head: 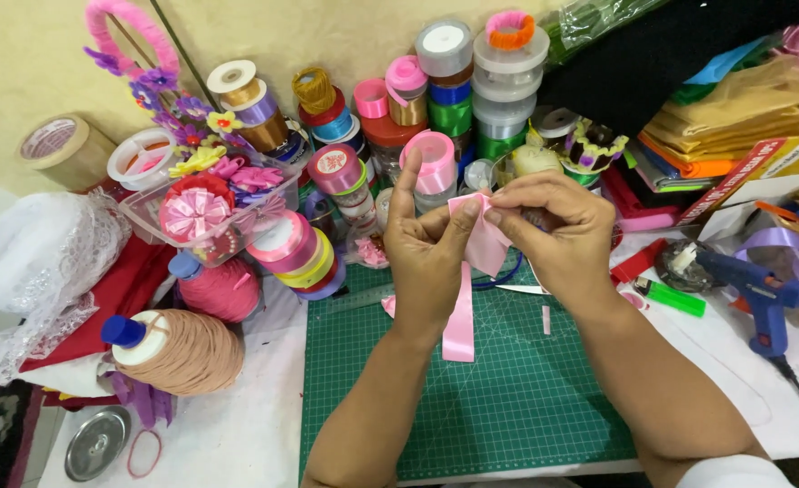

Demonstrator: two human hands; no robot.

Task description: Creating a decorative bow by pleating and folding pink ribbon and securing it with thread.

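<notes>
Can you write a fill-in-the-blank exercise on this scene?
1. Both hands, left and right, pinch a folded ribbon of ____ colour.
2. The ribbon's tail hangs down over a ____ cutting mat.
3. The glue gun on the right is ____.
4. The cone of thread at the left has a ____ cap.

Missing words: pink; green; blue; blue

A glossy pink satin ribbon (461, 312) hangs over a matt green rubbery cutting mat (508, 398), with shiny satin spools (436, 163) behind the mat, rough thread cones (187, 348) and a metal lid (98, 442) left of it.
</notes>
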